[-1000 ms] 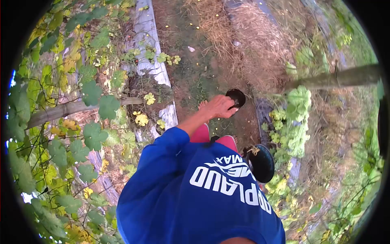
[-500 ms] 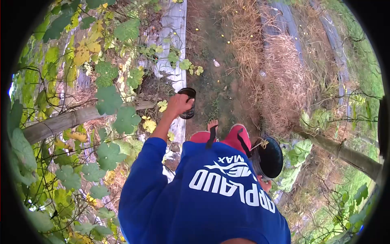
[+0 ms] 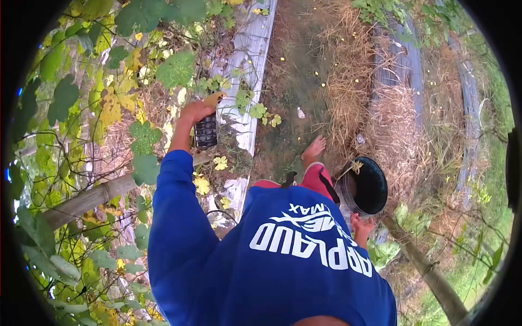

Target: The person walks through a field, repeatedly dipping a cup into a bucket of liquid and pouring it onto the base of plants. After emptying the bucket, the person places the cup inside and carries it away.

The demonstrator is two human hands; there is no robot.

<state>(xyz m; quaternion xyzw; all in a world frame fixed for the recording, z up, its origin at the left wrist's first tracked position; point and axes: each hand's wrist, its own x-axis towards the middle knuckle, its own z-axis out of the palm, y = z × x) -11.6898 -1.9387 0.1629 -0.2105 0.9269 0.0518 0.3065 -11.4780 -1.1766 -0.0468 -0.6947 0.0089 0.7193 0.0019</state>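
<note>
My left hand (image 3: 194,112) is stretched out to the left, gripping a small black cup (image 3: 205,132) from above. It hangs over the vine bed beside the silver mulch sheet (image 3: 251,51), with the cup's mouth hidden. Down at my right hip, my right hand (image 3: 361,226) holds the rim of a round black bucket (image 3: 371,188), whose contents I cannot see. My blue sweatshirt fills the lower middle of the view.
My bare foot (image 3: 315,148) stands on the dirt path. A wooden pole (image 3: 89,200) slants through the leafy vines on the left, and another pole (image 3: 429,271) lies at the lower right. Dry straw (image 3: 353,87) covers the bed to the right.
My left hand has carried the cup from the path in front of me leftward and up over the vine bed. The bucket stayed at my right side as I stepped forward.
</note>
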